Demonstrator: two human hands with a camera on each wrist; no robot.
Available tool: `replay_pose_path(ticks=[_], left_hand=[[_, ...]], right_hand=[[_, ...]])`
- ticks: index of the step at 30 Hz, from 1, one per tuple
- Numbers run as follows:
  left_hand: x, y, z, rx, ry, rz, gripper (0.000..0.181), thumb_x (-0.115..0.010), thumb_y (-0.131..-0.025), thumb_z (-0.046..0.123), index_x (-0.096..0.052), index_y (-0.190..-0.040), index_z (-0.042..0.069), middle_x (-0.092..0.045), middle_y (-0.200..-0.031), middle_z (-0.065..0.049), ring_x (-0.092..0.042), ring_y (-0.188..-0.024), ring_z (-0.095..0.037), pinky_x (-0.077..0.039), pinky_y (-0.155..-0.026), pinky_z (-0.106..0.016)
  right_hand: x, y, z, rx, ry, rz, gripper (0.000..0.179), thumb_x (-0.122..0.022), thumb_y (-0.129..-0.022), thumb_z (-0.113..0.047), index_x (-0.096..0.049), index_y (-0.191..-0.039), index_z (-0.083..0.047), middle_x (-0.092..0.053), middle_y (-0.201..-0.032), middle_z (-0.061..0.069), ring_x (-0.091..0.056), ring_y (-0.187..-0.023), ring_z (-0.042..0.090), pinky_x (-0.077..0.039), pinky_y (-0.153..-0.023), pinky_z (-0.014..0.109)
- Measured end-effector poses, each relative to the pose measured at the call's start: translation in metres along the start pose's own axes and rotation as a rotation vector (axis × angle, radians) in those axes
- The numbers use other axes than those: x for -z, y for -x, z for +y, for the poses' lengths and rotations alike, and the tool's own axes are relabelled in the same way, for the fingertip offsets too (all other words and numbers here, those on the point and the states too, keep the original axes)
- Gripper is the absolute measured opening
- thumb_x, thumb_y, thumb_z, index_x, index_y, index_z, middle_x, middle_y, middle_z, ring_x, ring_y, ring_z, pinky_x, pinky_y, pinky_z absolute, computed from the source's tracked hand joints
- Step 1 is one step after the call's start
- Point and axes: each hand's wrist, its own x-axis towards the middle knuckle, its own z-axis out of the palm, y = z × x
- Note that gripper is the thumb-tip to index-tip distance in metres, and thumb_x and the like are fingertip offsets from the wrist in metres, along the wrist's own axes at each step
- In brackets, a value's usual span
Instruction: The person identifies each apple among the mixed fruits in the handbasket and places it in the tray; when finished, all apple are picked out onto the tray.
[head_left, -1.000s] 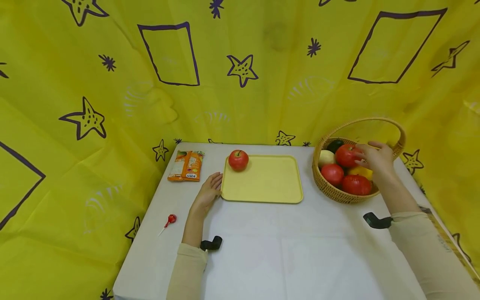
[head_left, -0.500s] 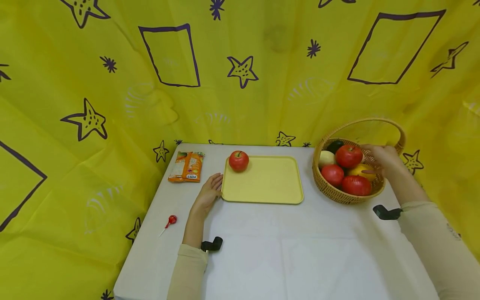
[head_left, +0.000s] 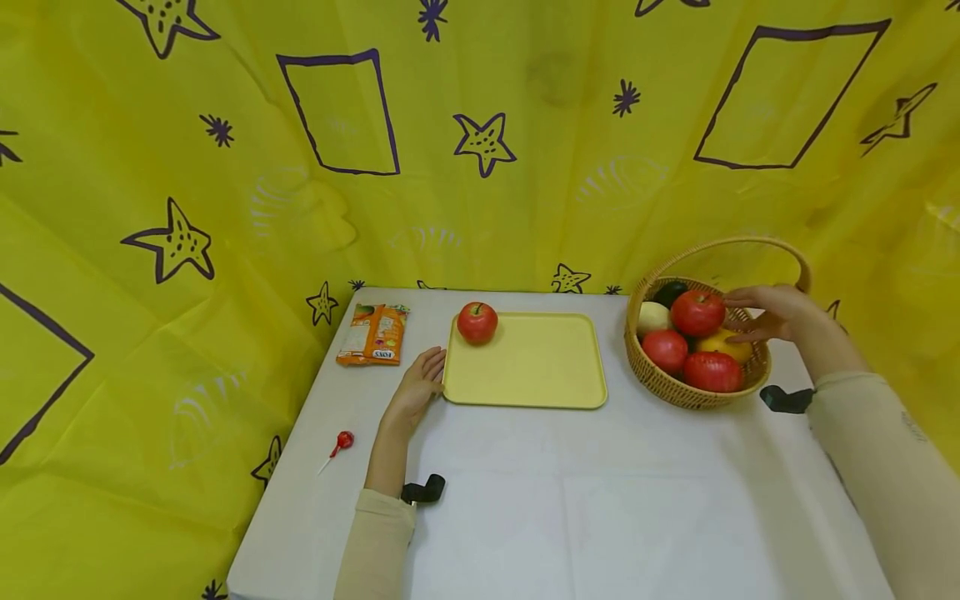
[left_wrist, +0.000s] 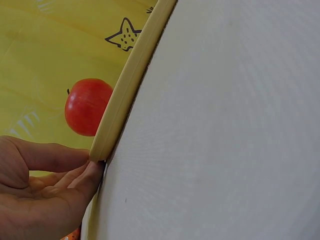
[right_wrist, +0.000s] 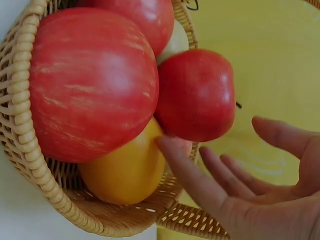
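At the left edge of a yellow tray [head_left: 532, 367], my left hand [head_left: 414, 387] pinches the rim between thumb and fingers, as the left wrist view shows. A red apple [head_left: 477, 322] sits in the tray's far left corner. My right hand [head_left: 776, 312] reaches over the right side of a wicker basket [head_left: 660, 383], fingers spread and holding nothing. Nearest to it are another red apple [right_wrist: 200, 95] and a yellow fruit [right_wrist: 125, 167]; one fingertip is at or just beside the yellow fruit. A large streaked red fruit [right_wrist: 95, 85] lies in front.
The basket also holds another red fruit [head_left: 664, 350], a pale round one [head_left: 653, 317] and a dark green one [head_left: 670, 292], under a tall arched handle [head_left: 727, 240]. An orange snack packet [head_left: 372, 335] and a red lollipop [head_left: 343, 440] lie left on the white table [head_left: 525, 500].
My right hand has drawn back to the right from the basket's upper apple, then come in slightly lower, beside the yellow fruit. The left hand and tray have stayed put.
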Motion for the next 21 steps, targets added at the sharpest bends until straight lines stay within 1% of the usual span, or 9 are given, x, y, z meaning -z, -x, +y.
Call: replay_pose_path(ticks=[3,7,10,13,14,15,18,20,21], left_hand=[[0.001,0.0,0.0,-0.001,0.005,0.01,0.085,-0.041,-0.084,-0.03,-0.024,-0.162,-0.001,-0.029,-0.167,-0.02,-0.025,-0.157,-0.031,-0.024,-0.128,-0.04],[0.0,0.0,-0.001,0.005,0.007,0.012,0.084,-0.041,-0.084,-0.03,-0.025,-0.161,-0.001,-0.029,-0.167,-0.02,-0.025,-0.157,-0.031,-0.025,-0.128,-0.039],[-0.001,-0.001,-0.003,0.002,0.01,0.004,0.083,-0.04,-0.085,-0.031,-0.024,-0.161,-0.003,-0.028,-0.167,-0.022,-0.024,-0.157,-0.033,-0.025,-0.128,-0.04],[-0.001,-0.001,-0.005,-0.001,0.012,0.003,0.083,-0.039,-0.084,-0.032,-0.023,-0.161,-0.003,-0.027,-0.167,-0.022,-0.024,-0.157,-0.033,-0.025,-0.128,-0.041],[-0.001,-0.001,-0.006,-0.005,0.01,0.0,0.083,-0.039,-0.085,-0.031,-0.023,-0.161,-0.003,-0.027,-0.168,-0.023,-0.024,-0.157,-0.034,-0.024,-0.128,-0.041],[0.0,-0.001,-0.006,-0.007,0.009,-0.001,0.083,-0.039,-0.085,-0.031,-0.023,-0.161,-0.003,-0.027,-0.168,-0.022,-0.024,-0.157,-0.033,-0.024,-0.128,-0.041],[0.001,-0.001,-0.005,-0.012,0.006,-0.003,0.083,-0.04,-0.085,-0.031,-0.023,-0.162,-0.002,-0.026,-0.168,-0.022,-0.024,-0.157,-0.033,-0.024,-0.128,-0.04],[0.002,-0.001,-0.003,-0.015,0.002,-0.002,0.083,-0.04,-0.085,-0.03,-0.022,-0.162,-0.002,-0.026,-0.168,-0.022,-0.024,-0.157,-0.033,-0.025,-0.128,-0.04],[0.002,-0.001,-0.002,-0.015,0.005,0.001,0.084,-0.04,-0.085,-0.031,-0.022,-0.162,-0.002,-0.027,-0.168,-0.021,-0.024,-0.157,-0.032,-0.025,-0.128,-0.04]], right_hand=[[0.005,-0.007,0.003,0.0,-0.025,-0.044,0.038,-0.042,-0.111,-0.014,-0.072,-0.09,-0.023,-0.031,-0.142,0.014,-0.063,-0.099,0.026,-0.053,-0.103,0.059],[0.011,-0.017,0.01,-0.011,-0.063,-0.086,0.046,-0.037,-0.112,-0.008,-0.074,-0.093,-0.026,-0.007,-0.155,0.016,-0.063,-0.101,0.027,-0.048,-0.108,0.062],[0.015,-0.021,0.013,-0.019,-0.082,-0.092,0.046,-0.038,-0.112,-0.007,-0.076,-0.094,-0.026,-0.007,-0.155,0.016,-0.065,-0.1,0.027,-0.048,-0.108,0.061],[0.014,-0.023,0.014,-0.006,-0.039,-0.094,0.045,-0.04,-0.112,-0.008,-0.076,-0.094,-0.028,-0.005,-0.158,0.02,-0.066,-0.099,0.025,-0.049,-0.107,0.06],[0.014,-0.024,0.013,-0.004,-0.027,-0.092,0.044,-0.042,-0.111,-0.008,-0.076,-0.093,-0.028,-0.016,-0.155,0.022,-0.067,-0.098,0.025,-0.05,-0.107,0.059],[0.013,-0.024,0.013,0.001,-0.009,-0.093,0.044,-0.042,-0.111,-0.007,-0.076,-0.093,-0.029,-0.019,-0.154,0.022,-0.067,-0.098,0.025,-0.05,-0.107,0.058],[0.012,-0.027,0.01,0.014,0.037,-0.096,0.042,-0.045,-0.11,-0.005,-0.075,-0.093,-0.03,-0.044,-0.136,0.019,-0.069,-0.097,0.026,-0.053,-0.104,0.056],[0.01,-0.029,0.009,0.028,0.057,-0.089,0.04,-0.047,-0.109,-0.004,-0.073,-0.093,-0.03,-0.047,-0.13,0.014,-0.07,-0.095,0.026,-0.054,-0.102,0.055],[0.009,-0.03,0.008,0.034,0.067,-0.086,0.04,-0.048,-0.109,-0.004,-0.072,-0.093,-0.031,-0.041,-0.135,0.018,-0.07,-0.095,0.026,-0.055,-0.102,0.055]])
